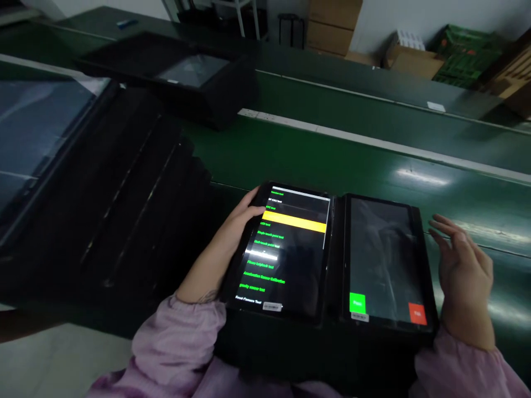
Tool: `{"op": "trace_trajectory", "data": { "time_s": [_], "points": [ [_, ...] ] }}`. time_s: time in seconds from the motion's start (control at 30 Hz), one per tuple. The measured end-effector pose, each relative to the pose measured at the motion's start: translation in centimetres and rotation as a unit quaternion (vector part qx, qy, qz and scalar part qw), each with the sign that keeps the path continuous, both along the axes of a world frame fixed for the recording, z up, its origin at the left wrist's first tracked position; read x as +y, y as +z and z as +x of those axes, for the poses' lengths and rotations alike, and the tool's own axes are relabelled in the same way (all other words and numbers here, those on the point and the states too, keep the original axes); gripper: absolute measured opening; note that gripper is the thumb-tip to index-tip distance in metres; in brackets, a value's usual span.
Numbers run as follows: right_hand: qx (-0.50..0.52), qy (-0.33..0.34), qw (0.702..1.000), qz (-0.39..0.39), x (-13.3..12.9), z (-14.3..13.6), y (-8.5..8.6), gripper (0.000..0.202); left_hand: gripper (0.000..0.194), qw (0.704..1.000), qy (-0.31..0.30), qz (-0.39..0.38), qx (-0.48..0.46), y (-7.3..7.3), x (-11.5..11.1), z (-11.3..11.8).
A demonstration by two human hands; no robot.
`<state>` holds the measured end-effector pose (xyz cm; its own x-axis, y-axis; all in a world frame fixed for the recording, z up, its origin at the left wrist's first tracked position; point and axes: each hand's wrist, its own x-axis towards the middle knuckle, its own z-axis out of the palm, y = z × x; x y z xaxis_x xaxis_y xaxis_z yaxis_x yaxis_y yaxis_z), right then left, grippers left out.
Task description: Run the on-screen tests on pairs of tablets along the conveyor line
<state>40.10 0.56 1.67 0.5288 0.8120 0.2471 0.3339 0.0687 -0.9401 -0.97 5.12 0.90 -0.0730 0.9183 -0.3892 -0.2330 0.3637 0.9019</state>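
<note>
Two tablets lie side by side before me. The left tablet (286, 260) shows a test list in green and white letters with one yellow row, and a barcode label at its lower edge. My left hand (244, 213) grips its upper left edge, thumb over the border by the screen and the other fingers hidden behind. On the right tablet (384, 254) the dark screen carries a green box at lower left and a red one at lower right. Just off its right edge is my right hand (467, 265), fingers loosely bent and apart, holding nothing.
Stacked black trays (136, 182) rise at the left, with a large screen panel (37, 127) on top. Another black tray (224, 94) holding a tablet stands farther back on the green bench (352, 105). Cardboard boxes (334, 25) and a green crate (467, 52) sit beyond.
</note>
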Motion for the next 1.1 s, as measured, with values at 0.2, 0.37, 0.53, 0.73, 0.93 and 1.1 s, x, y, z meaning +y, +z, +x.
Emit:
{"op": "trace_trajectory", "data": {
  "time_s": [0.2,0.37,0.53,0.73,0.93,1.1],
  "points": [
    [0.102,0.022,0.992,-0.074,0.4,3.5,-4.7,0.064,0.056,0.998,0.067,-0.005,-0.003,-1.2,-0.4,-0.7],
    [0.126,0.075,0.985,-0.087,1.2,2.1,-5.4,0.080,0.063,0.992,0.110,-0.048,0.027,-1.5,-5.1,-1.1],
    [0.142,0.116,0.979,-0.089,4.6,2.3,-5.0,0.087,0.074,0.975,0.210,-0.072,0.006,-1.7,-13.3,0.3],
    [0.139,0.123,0.974,-0.127,5.4,3.2,-5.2,0.081,0.051,0.948,0.315,-0.051,-0.003,-1.7,-14.7,2.9],
    [0.101,-0.030,0.987,-0.121,-4.9,5.6,-5.1,0.074,0.044,0.963,0.264,-0.054,-0.001,-1.5,-10.7,4.1],
    [0.064,-0.227,0.960,-0.148,-17.9,8.5,-4.7,0.075,0.052,0.992,0.069,0.100,0.023,-3.0,-5.4,11.8]
  ]
}}
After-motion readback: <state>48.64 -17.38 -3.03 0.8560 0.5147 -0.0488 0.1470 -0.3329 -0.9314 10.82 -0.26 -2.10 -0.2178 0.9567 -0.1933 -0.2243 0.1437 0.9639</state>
